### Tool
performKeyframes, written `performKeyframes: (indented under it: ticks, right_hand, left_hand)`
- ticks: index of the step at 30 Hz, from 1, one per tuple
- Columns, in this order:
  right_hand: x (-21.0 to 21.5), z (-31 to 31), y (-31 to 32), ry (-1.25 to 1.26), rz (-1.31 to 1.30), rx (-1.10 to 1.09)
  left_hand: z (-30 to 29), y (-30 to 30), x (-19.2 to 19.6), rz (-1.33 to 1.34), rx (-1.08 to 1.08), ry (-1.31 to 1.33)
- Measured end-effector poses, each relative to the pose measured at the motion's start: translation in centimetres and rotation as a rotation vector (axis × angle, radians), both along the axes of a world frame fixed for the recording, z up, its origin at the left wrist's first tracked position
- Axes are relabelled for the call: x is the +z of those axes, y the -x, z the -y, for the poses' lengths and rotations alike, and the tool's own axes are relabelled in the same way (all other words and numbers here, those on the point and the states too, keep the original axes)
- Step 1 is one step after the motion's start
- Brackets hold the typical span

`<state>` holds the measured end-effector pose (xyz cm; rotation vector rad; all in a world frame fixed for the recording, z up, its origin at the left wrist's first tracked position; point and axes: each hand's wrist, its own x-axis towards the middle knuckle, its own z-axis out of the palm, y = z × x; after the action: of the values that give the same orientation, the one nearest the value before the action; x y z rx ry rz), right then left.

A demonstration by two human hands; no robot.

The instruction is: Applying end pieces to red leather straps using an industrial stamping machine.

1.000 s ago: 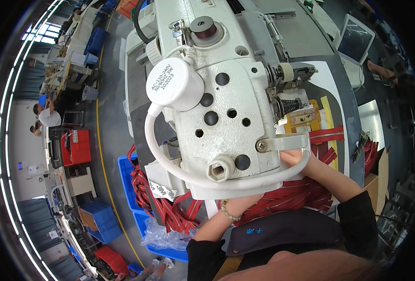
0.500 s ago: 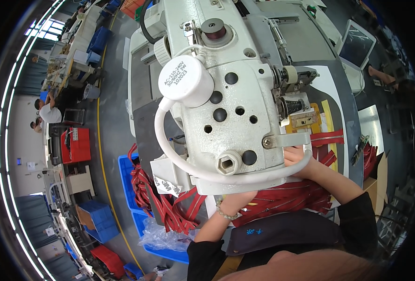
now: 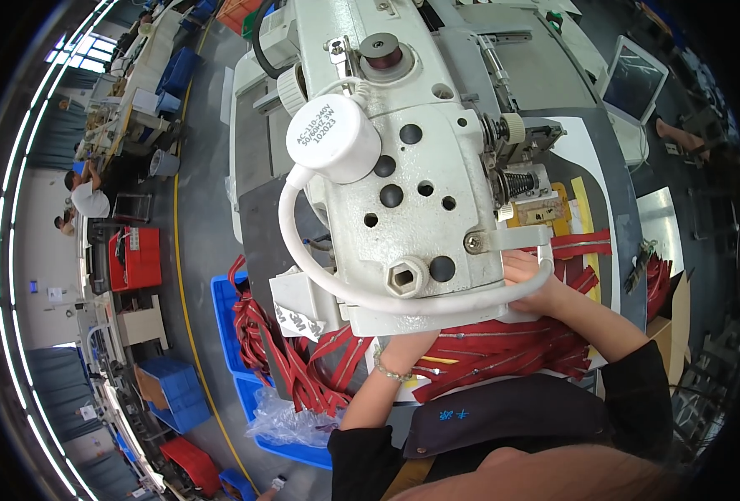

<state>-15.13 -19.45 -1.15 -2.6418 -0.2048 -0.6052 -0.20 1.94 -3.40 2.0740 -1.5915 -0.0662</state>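
Note:
A white industrial sewing machine (image 3: 411, 192) fills the middle of the view, with a round white lamp unit (image 3: 332, 138) and its white cable (image 3: 303, 259) on the head. My left hand (image 3: 407, 344) reaches under the machine head. Only its base and a wrist with a bracelet show, above a pile of red zipper strips (image 3: 495, 355). My right hand (image 3: 527, 275) lies on the red strips beside the needle area (image 3: 541, 209). Its fingers are partly hidden by a metal bracket and the cable.
More red strips (image 3: 278, 359) hang off the table's left edge over blue bins (image 3: 228, 334). A clear plastic bag (image 3: 282, 422) lies in the lower bin. A tablet (image 3: 633, 79) stands at the far right. Other people work at tables far left (image 3: 90, 196).
The view has shifted, so the machine head sits lower and further right in the picture. Both hands stay at the same places by the machine.

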Motion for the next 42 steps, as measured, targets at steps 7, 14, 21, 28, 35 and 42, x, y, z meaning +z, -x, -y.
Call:
performKeyframes:
  ticks: [7, 14, 21, 28, 35, 42]
  right_hand:
    - [1.0, 0.0, -0.1, 0.008, 0.01, -0.002]
    - [1.3, -0.2, -0.1, -0.011, -0.015, -0.015]
    - [1.0, -0.2, -0.2, -0.057, -0.006, -0.025]
    - [1.4, -0.3, -0.2, -0.051, -0.02, -0.023]
    - [1.0, -0.4, -0.2, -0.053, -0.007, -0.037]
    - [0.7, -0.4, -0.1, -0.061, -0.005, -0.044]
  left_hand:
    - [-0.5, -1.1, -1.3, -0.059, -0.119, -0.083]
    - [0.0, -1.8, -0.2, -0.009, -0.136, -0.092]
    - [0.2, -2.0, 0.0, 0.061, -0.154, -0.078]
    - [0.0, -2.9, 0.0, 0.113, -0.205, -0.079]
    - [0.2, -3.9, -0.4, 0.066, -0.238, -0.056]
    - [0.7, -4.4, -1.0, -0.117, -0.242, -0.064]
